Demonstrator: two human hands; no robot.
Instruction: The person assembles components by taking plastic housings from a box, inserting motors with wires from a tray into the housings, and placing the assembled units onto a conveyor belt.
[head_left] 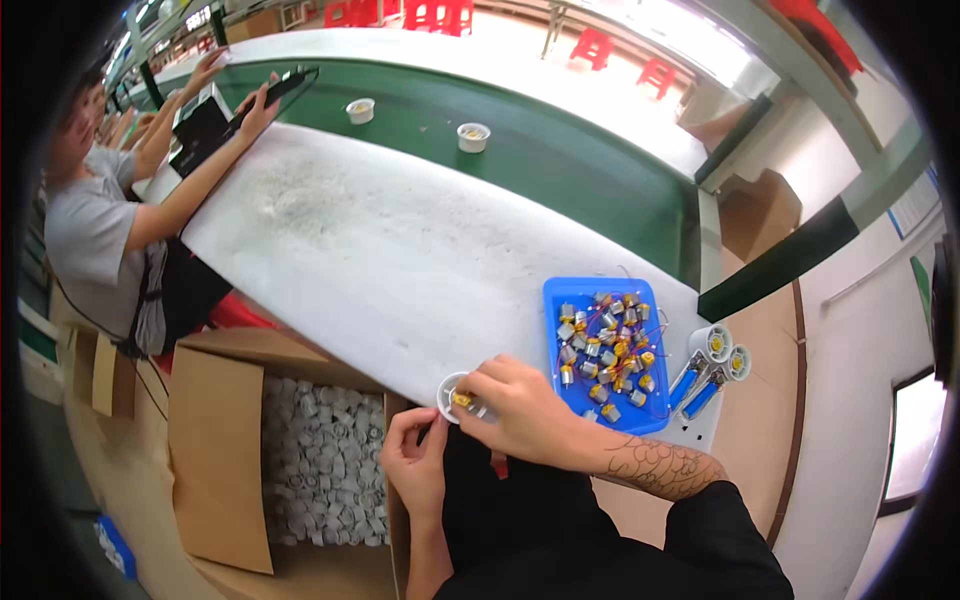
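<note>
Both hands meet at the near table edge, low centre of my view. Right hand (515,410) is curled over a small white round housing (453,397), fingertips pinching it at the rim. Left hand (415,462) sits just below at 7 o'clock from the part, fingers bent up toward it; I can't tell if it actually touches the housing or pinches anything

Hard to read: right fingers cover most of the housing, only its left arc and a yellow-brass bit inside show. Left fingertips are partly hidden behind the table edge

Housing lies on the white table (400,250) at its very edge, under the right fingertips, at 11 o'clock from the left hand. Open face looks up toward me; it's round, so no long axis I can call

Blue tray (555,300) of small motors (605,345) with red wires sits at 2 o'clock from the right hand, near. Two white spools (722,352) at 3 o'clock of the tray. Cardboard box (215,440) of white parts (320,465) at 9 o'clock from the left hand, below table level. Another person (100,230) works at the far left, own hands on a black tray (205,125)
</note>
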